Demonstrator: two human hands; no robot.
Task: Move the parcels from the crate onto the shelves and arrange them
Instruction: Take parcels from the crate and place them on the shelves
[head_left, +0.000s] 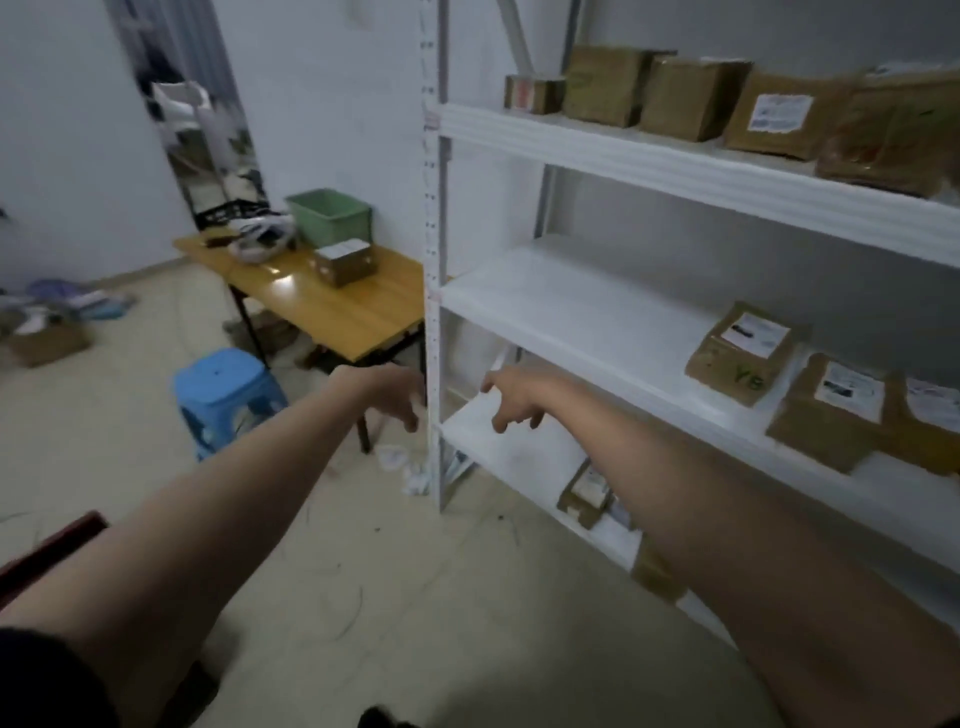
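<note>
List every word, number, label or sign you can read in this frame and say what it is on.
"Y8" (second character uncertain): green handwriting on the cardboard parcel on the middle shelf.
White shipping labels on that parcel, its neighbour parcels and a top-shelf parcel: print too blurred to read.
Small box at the top shelf's left end: reddish mark, illegible.
Box on the wooden table: label unreadable.
Nothing else legible.

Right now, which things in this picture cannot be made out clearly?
Head view:
- Parcel labels: blurred, unreadable.
- Lowest-shelf parcels: partly hidden behind the right forearm.
- Green crate: contents hidden by its wall.
- Left hand: motion-blurred fingers.
- Rightmost top parcel: blurred, cut by the frame edge.
</note>
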